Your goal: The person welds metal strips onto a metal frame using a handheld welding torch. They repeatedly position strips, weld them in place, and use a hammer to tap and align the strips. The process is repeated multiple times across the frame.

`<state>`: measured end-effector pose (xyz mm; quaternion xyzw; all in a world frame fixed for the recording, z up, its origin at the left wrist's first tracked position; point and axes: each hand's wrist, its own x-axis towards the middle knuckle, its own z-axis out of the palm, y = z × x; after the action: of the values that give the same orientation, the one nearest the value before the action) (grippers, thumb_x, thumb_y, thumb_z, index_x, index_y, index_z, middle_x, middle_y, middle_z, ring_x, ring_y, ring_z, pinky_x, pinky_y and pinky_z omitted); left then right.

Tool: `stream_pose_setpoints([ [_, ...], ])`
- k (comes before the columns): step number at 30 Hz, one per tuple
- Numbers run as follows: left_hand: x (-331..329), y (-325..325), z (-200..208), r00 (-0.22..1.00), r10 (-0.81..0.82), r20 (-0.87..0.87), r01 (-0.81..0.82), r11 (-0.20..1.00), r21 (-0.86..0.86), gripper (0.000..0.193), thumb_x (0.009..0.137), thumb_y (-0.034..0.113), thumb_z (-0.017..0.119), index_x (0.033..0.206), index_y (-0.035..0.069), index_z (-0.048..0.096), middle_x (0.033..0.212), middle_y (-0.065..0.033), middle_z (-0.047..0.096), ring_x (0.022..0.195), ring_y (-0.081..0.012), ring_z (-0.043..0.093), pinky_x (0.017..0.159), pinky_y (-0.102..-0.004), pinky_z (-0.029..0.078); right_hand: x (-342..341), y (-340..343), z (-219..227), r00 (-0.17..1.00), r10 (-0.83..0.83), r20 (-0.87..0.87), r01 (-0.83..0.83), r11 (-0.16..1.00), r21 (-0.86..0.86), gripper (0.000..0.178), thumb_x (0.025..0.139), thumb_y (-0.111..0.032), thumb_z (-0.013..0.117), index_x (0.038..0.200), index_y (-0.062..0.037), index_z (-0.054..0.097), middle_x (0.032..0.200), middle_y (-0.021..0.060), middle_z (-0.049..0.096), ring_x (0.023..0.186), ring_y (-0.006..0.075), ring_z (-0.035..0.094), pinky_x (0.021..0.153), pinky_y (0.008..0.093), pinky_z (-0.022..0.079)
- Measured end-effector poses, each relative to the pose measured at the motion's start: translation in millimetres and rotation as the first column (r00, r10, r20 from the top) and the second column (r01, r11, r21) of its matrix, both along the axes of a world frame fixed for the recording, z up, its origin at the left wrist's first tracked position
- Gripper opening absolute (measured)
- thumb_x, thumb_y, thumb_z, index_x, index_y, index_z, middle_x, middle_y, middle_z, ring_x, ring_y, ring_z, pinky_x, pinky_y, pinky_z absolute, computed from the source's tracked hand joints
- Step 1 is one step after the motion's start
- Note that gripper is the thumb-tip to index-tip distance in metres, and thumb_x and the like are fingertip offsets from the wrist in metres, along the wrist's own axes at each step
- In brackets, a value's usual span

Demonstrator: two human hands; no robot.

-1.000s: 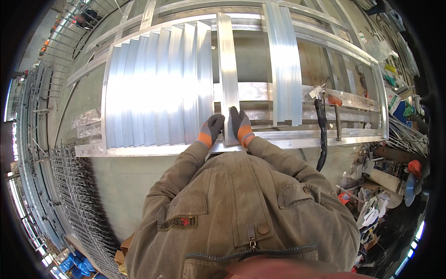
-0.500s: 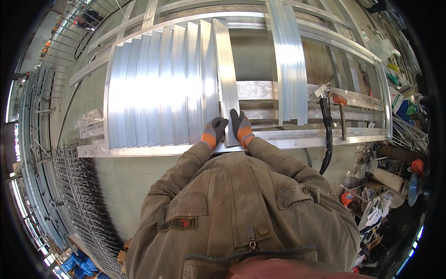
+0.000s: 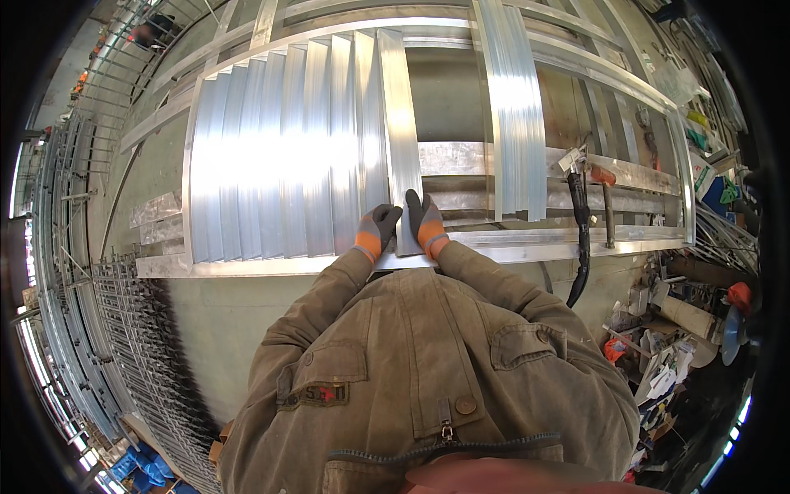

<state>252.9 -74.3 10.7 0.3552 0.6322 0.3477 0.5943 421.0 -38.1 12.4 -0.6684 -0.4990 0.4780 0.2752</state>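
My left hand (image 3: pixel 378 231) and my right hand (image 3: pixel 425 224), in grey and orange gloves, grip the near end of a long aluminium slat (image 3: pixel 399 107) from either side. The slat runs away from me across an aluminium frame (image 3: pixel 317 266), its far end at the frame's far rail. To its left, a row of several overlapping slats (image 3: pixel 271 189) fills that part of the frame. My left fingers are bent at the slat's left edge. Along its right side lies my right hand, the fingers closed against it.
A stack of loose slats (image 3: pixel 517 115) lies across the frame on the right. Beyond it are an orange-headed hammer (image 3: pixel 607 206) and a tool with a black cable (image 3: pixel 578 214). Metal bars (image 3: pixel 136 354) stand at lower left; clutter (image 3: pixel 671 354) covers the right side.
The slat's near end has shifted slightly left and away from me, with both hands still on it. The stack and the tools have stayed put.
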Motion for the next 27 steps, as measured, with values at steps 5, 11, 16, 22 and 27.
stream_pose_setpoints([
  [5,-2.9,1.1,-2.0,1.0,-0.014,-0.015,0.014,1.0,0.007,0.049,0.105,0.039,0.078,0.13,-0.003,0.076,0.098,-0.0061,0.075,0.083,-0.015,0.067,0.075,-0.0333,0.058,-1.6,1.2,-1.7,1.0,-0.003,0.022,0.004,0.999,-0.039,0.082,0.108,-0.07,0.055,0.134,0.0065,0.069,0.127,0.0365,0.074,0.122,0.0543,0.068,0.104,0.0538,0.053],
  [11,-3.3,2.4,-4.9,1.0,0.003,0.021,-0.003,1.0,-0.006,0.051,0.104,0.04,0.079,0.132,-0.003,0.075,0.099,-0.0064,0.075,0.083,-0.0144,0.067,0.074,-0.0322,0.058,-2.9,2.2,-12.2,0.999,-0.02,0.029,0.021,0.999,-0.039,0.079,0.109,-0.068,0.055,0.134,0.0051,0.07,0.126,0.036,0.074,0.123,0.0547,0.068,0.105,0.0545,0.053],
  [16,-3.6,4.1,-5.2,1.0,-0.012,0.011,0.013,1.0,-0.021,0.052,0.104,0.04,0.079,0.132,-0.003,0.075,0.098,-0.0065,0.075,0.084,-0.0144,0.067,0.074,-0.0322,0.058,-3.0,3.5,-20.0,1.0,-0.022,0.0,0.022,0.999,-0.031,0.079,0.109,-0.068,0.055,0.133,0.0053,0.07,0.126,0.0363,0.074,0.122,0.0556,0.067,0.105,0.055,0.053],
  [22,-2.9,5.4,-3.5,1.0,-0.004,0.011,0.004,0.999,-0.048,0.053,0.104,0.04,0.079,0.134,-0.004,0.074,0.1,-0.0083,0.077,0.085,-0.0156,0.069,0.075,-0.0327,0.059,-1.8,4.3,-12.9,0.999,-0.006,0.034,0.008,0.999,-0.04,0.077,0.108,-0.068,0.057,0.133,0.0043,0.07,0.125,0.0349,0.075,0.122,0.054,0.068,0.104,0.0543,0.053],
  [27,-2.8,5.4,-2.9,1.0,0.022,0.01,-0.022,0.999,-0.036,0.051,0.104,0.039,0.079,0.132,-0.004,0.076,0.101,-0.0092,0.078,0.085,-0.016,0.07,0.075,-0.0328,0.059,-2.0,2.7,-3.8,0.999,-0.019,-0.051,0.016,0.998,-0.063,0.091,0.106,-0.073,0.058,0.142,0.0106,0.065,0.132,0.0382,0.072,0.124,0.0506,0.069,0.105,0.0494,0.054],
])
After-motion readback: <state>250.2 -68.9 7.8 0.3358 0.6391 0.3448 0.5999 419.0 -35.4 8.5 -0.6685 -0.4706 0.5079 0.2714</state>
